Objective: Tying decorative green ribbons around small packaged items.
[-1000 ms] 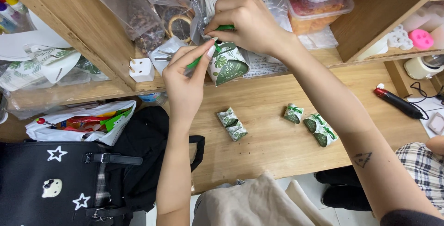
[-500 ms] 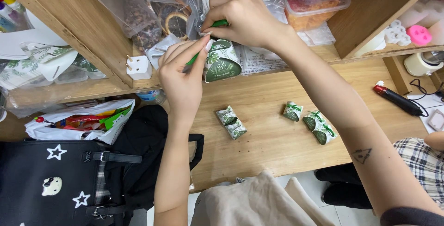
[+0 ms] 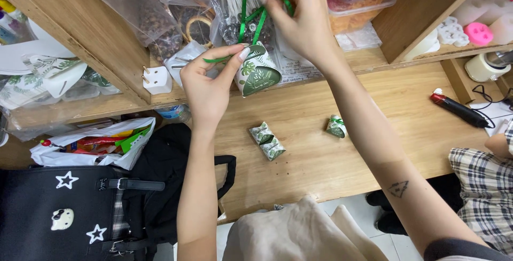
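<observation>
Overhead, both hands loop green ribbon [image 3: 260, 23] around leaf-print box [image 3: 257, 73].

Leaf-print box [image 3: 257, 71] in left hand [image 3: 209, 87], green ribbon [image 3: 258, 23] in right hand [image 3: 296, 18].

A small pouch-shaped gift box [image 3: 257, 71], white with green leaf print, sits pinched in the left hand [image 3: 209, 82] above the wooden desk's [image 3: 342, 154] back edge, a green ribbon [image 3: 252, 20] rising from it to the right hand [image 3: 299, 18]. Two matching leaf-print boxes lie mid-desk: one long [image 3: 267, 141], one smaller [image 3: 336, 127] to its right. Clear plastic bags [image 3: 133, 10] fill the shelf behind. A white printed bag [image 3: 93, 144] lies off the desk's left edge.
</observation>
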